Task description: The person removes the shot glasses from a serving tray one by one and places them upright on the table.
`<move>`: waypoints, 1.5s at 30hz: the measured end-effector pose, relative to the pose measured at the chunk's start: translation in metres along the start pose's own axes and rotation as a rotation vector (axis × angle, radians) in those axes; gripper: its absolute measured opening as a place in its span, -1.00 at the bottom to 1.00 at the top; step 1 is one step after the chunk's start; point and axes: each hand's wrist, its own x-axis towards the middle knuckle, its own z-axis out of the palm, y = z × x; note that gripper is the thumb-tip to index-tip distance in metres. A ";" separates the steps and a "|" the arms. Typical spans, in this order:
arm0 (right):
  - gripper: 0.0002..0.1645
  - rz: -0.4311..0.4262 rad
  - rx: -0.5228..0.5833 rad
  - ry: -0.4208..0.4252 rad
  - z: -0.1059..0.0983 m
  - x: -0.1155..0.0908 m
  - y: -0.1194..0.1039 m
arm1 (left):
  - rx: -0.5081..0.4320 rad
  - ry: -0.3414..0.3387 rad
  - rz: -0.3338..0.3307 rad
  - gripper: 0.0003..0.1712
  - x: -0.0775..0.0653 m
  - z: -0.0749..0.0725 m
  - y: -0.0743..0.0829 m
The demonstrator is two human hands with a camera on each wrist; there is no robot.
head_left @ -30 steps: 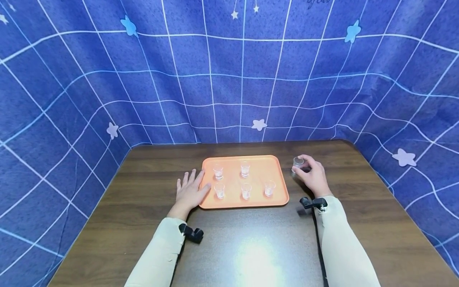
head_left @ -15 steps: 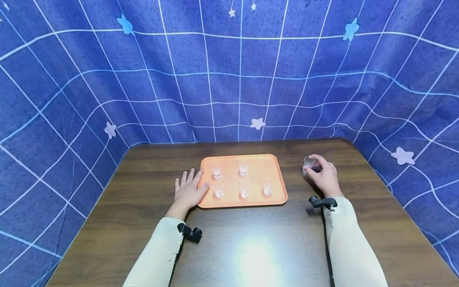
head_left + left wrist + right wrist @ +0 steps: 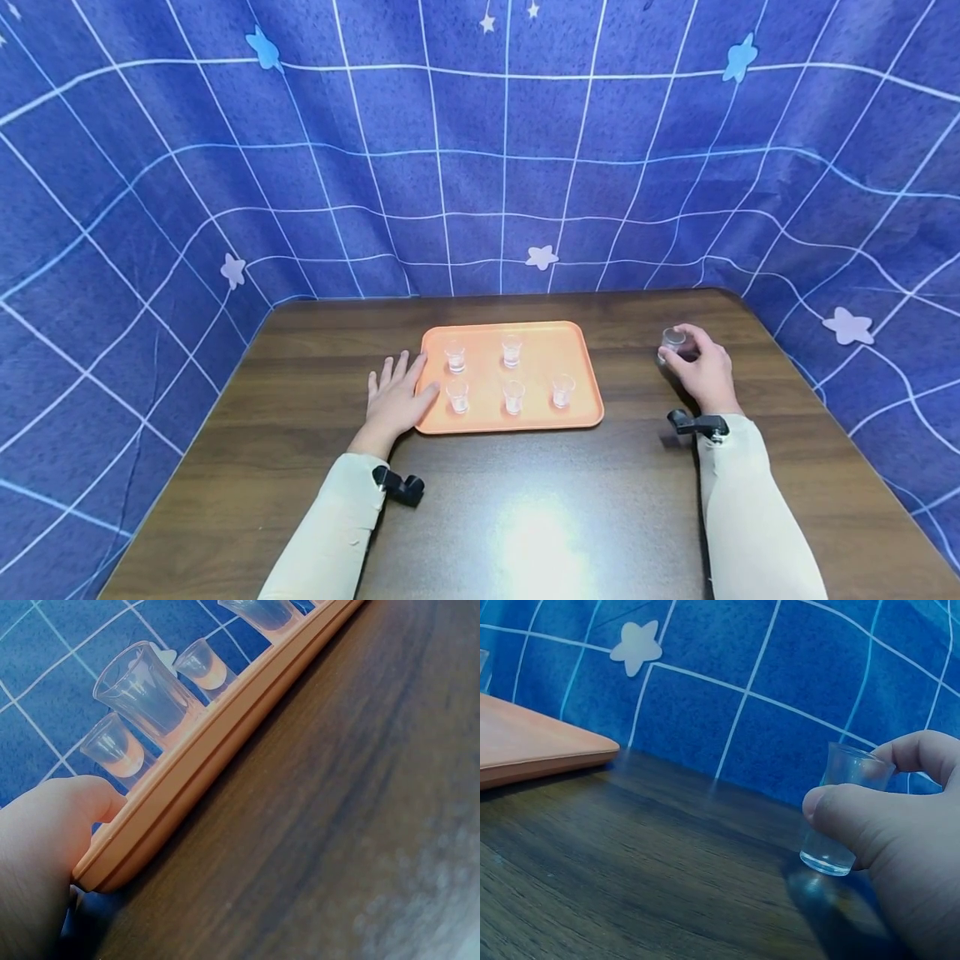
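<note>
Landmark: one shallow orange rectangular tray with rounded corners [image 3: 558,343], lying flat on a dark brown wood-grained table [image 3: 330,358]; its long axis runs left to right.
Item: one small clear flared glass [image 3: 826,851], right of the tray and well apart from it; upright, mouth up, long axis vertical; whether its base touches the table cannot be told.
Right hand [image 3: 707,372]: right of the tray; thumb and finger pinch the glass by its sides, parted only to its width.
Left hand [image 3: 396,406]: at the tray's left end; fingers straight and spread, thumb over the rim, nothing pinched.
Stock: five small clear flared glasses [image 3: 513,398], upright on the tray; two in its far row, three in its near row.
Step, by judgement: handling the single glass off the tray; the next move seems to call for a level base, settled flat before the pinch loosens.
</note>
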 end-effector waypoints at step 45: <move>-0.29 0.059 0.103 0.083 0.001 0.001 -0.003 | 0.001 -0.006 -0.001 -0.14 0.003 0.003 -0.002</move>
